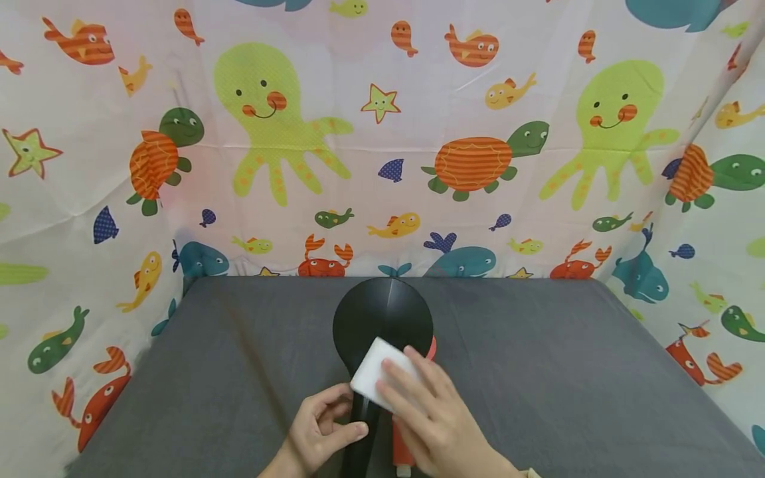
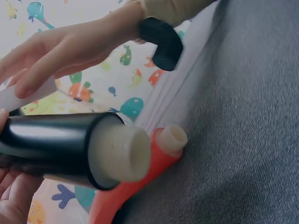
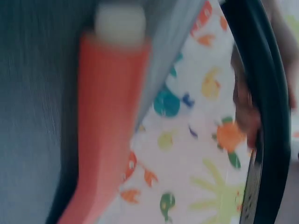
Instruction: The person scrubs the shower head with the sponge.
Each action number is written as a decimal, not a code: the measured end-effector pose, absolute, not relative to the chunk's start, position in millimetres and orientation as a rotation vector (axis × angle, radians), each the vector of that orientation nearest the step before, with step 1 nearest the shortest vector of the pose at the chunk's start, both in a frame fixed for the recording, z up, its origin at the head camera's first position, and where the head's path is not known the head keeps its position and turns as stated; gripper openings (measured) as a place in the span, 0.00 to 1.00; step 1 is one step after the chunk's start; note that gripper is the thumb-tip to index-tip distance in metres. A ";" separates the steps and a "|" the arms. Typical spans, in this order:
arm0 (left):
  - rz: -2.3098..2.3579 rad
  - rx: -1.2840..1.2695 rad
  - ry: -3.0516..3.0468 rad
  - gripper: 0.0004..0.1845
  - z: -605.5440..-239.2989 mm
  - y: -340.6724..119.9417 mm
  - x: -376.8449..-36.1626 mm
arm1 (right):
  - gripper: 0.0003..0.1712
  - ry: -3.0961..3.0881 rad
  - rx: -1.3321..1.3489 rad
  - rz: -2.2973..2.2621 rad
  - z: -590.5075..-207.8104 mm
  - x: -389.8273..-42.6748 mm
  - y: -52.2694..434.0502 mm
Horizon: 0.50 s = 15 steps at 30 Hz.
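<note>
Two hands work over a gray counter (image 1: 568, 372) with a sea-animal curtain (image 1: 382, 146) hung around it. The left hand (image 1: 319, 431) has its fingers curled around the handle of a black shower head (image 1: 382, 318). The round face of the black shower head sits out toward the back of the counter, and its handle runs toward the person. The right hand (image 1: 430, 411) presses a white sponge (image 1: 378, 372) against the black shower head, where the round part meets the handle. Its fingers (image 1: 412, 372) lie nearly flat on top of the sponge.

An orange shower head (image 1: 402, 451) lies on the counter just beside the black one, mostly hidden under the right hand. Only a bit of its orange edge shows by the sponge, and its handle shows near the wrist.

In the left wrist view, the black handle (image 2: 51, 144) ends in a pale threaded tube that is open and hollow. I cannot see if anything is inside it. The orange handle (image 2: 140, 182) rests on the counter below it and has a pale end too.

The right wrist view is blurry. It shows the orange handle (image 3: 110, 126) lying on the counter and the dark curved rim (image 3: 266, 116) of the black shower head. The fingers behind that rim are too blurred to make out.
</note>
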<state>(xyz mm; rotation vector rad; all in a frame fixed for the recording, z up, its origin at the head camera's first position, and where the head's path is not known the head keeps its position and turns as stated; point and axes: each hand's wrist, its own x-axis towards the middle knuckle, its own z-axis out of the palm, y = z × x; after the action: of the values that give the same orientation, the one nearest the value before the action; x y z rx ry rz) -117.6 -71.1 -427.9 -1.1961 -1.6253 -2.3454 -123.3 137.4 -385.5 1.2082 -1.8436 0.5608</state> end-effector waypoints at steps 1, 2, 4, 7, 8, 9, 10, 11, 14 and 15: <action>-2.352 -1.208 -1.605 0.19 -428.7 -71.4 -118.4 | 0.19 -1.849 1.248 0.537 -388.1 -120.5 135.3; -2.349 -1.222 -1.594 0.19 -429.1 -71.6 -118.9 | 0.20 -1.869 1.276 0.526 -389.9 -118.2 134.3; -2.348 -1.233 -1.593 0.20 -428.6 -71.9 -119.1 | 0.20 -1.901 1.293 0.515 -389.7 -117.5 135.5; -2.373 -1.230 -1.625 0.20 -427.2 -71.9 -117.4 | 0.21 -1.888 1.227 0.529 -381.4 -125.5 142.7; -2.391 -1.220 -1.645 0.20 -426.6 -71.7 -116.5 | 0.21 -1.889 1.190 0.550 -377.5 -129.3 146.1; -2.410 -1.213 -1.664 0.20 -426.1 -71.7 -115.4 | 0.21 -1.878 1.149 0.571 -373.5 -133.8 149.6; -2.429 -1.207 -1.682 0.20 -425.8 -71.5 -114.3 | 0.21 -1.870 1.103 0.597 -369.6 -138.3 153.2; -2.448 -1.195 -1.707 0.21 -425.4 -71.4 -113.2 | 0.22 -1.871 1.054 0.626 -366.1 -142.4 156.8; -2.452 -1.191 -1.755 0.21 -425.3 -70.6 -111.0 | 0.23 -1.901 0.916 0.729 -358.6 -152.7 166.3; -2.455 -1.195 -1.757 0.21 -425.3 -70.2 -110.4 | 0.24 -1.911 0.876 0.760 -357.4 -155.0 168.6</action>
<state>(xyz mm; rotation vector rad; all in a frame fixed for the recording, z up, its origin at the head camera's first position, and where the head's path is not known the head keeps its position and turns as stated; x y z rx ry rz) -110.4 -70.2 -425.3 -1.1948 -1.7572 -2.4547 -155.0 168.6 -357.4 0.8758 -1.9109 0.7603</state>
